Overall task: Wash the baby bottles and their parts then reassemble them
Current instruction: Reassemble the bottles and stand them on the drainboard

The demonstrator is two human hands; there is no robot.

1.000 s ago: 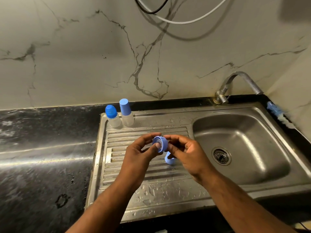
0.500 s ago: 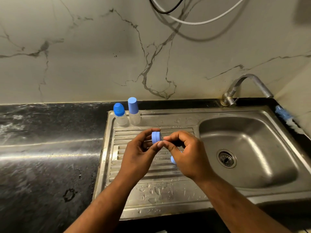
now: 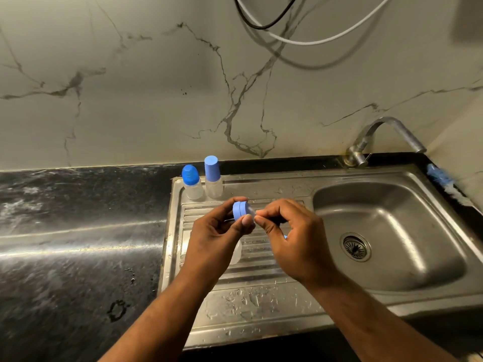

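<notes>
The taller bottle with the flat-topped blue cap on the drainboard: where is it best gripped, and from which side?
Grip the clear body of the flat-capped bottle, below the cap, coming from the front or right. It stands upright, and the round-capped bottle sits close on its left, leaving little finger room there. The cap alone might lift off.

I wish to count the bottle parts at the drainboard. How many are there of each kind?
Capped bottles: 2
Blue ring, in the left hand: 1
Clear nipple in the ring, pinched by the right hand: 1
Bare bottle, mostly hidden: 1
Blue piece, mostly hidden: 1
Total: 6
</notes>
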